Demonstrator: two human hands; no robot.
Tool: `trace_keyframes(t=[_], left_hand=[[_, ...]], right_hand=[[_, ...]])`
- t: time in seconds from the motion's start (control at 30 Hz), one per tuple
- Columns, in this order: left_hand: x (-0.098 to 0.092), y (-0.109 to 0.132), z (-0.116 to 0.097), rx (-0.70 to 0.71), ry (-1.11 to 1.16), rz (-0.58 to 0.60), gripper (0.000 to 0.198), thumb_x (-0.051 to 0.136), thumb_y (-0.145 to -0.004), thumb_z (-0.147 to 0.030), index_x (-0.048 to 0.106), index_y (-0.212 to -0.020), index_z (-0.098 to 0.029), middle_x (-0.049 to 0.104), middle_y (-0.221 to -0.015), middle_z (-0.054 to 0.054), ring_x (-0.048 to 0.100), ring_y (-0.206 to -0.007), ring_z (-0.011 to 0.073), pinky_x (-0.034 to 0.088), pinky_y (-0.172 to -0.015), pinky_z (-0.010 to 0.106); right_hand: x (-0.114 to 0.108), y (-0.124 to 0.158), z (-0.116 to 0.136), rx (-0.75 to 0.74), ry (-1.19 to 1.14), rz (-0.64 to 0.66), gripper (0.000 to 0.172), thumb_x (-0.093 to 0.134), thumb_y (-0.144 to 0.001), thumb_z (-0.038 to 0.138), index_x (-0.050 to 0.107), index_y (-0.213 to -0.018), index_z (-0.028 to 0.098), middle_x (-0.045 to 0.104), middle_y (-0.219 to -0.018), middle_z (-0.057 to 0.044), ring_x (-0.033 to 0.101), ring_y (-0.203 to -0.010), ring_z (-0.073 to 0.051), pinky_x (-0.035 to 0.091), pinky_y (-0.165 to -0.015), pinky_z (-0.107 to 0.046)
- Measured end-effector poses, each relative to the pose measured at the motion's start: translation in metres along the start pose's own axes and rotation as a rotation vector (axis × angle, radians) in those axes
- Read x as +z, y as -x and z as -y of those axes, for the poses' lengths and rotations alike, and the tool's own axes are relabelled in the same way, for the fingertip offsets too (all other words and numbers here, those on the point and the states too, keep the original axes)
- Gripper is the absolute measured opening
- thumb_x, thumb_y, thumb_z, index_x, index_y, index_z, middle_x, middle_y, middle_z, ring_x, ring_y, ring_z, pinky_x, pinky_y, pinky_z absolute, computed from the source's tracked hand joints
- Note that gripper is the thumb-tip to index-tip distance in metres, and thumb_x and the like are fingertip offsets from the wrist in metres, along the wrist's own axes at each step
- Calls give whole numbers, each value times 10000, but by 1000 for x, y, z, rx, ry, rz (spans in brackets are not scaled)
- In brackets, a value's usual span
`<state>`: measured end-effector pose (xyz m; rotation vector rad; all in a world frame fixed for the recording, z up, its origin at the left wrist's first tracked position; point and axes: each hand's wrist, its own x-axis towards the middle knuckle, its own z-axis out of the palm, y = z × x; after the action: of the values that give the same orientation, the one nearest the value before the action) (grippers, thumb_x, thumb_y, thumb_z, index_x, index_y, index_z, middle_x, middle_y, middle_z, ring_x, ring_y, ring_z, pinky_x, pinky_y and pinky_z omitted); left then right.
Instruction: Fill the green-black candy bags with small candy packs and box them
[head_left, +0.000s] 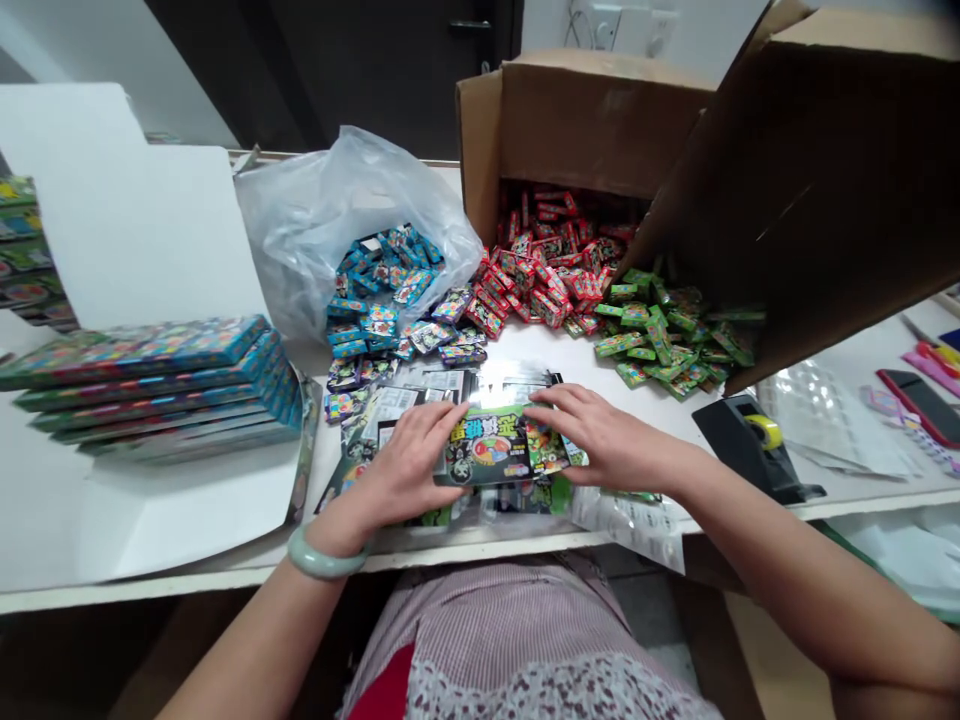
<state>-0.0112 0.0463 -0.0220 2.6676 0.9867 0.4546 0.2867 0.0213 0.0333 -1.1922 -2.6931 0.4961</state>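
Observation:
My left hand (397, 470) and my right hand (607, 435) grip opposite ends of a green and black printed card packet (484, 447) at the table's front. Under it lies a spread of printed sheets in clear plastic sleeves (442, 385), partly hidden by my hands. Just beyond my hands are loose piles of small printed boxes: blue (382, 290), red (547, 270) and green (660, 330). A jade bangle (326, 555) circles my left wrist.
A stacked row of long boxed packs (150, 385) rests on a white cardboard sheet at left. Behind stand a cardboard carton (592, 120) and a clear plastic bag (352, 210). A tape dispenser (757, 440) and a phone (919, 405) lie at right.

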Motion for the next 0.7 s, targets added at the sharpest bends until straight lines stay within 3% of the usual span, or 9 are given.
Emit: trace_keyframes(t=[0.1,0.27,0.43,0.7], left_hand=[[2,3,2,-46,17,-23,962,726,-699,-376,175,-1474,-227,409,-1344,156,409,-1249,356,371,-1047,524],[2,8,7,-110,32,-27,962,739,-688,-329,180,-1467,-267,422,-1336,142,433,-1239,356,403,-1028,518],[-2,8,9,-93,58,-25,938,729,-699,-351,202,-1469,-255,415,-1356,142,415,-1260,351,375,-1056,515],[2,8,3,-67,45,14,920,731,-688,-379,253,-1456,-212,433,-1355,165,424,-1249,364,387,-1038,542]], right_hand=[[2,-6,0,17,-98,-30,772,637,-720,130,320,-1421,196,334,-1477,-142,336,-1360,-256,343,-1112,-396],[7,-16,0,34,-126,-83,653,553,-717,74,395,-1344,163,486,-1319,-155,452,-1259,-240,409,-1050,-399],[0,-17,0,51,-113,-67,610,628,-709,138,434,-1284,200,384,-1422,-155,385,-1321,-267,388,-1066,-413],[9,-18,5,111,96,-29,496,696,-647,186,517,-1108,153,481,-1223,-177,482,-1134,-311,454,-944,-423]])
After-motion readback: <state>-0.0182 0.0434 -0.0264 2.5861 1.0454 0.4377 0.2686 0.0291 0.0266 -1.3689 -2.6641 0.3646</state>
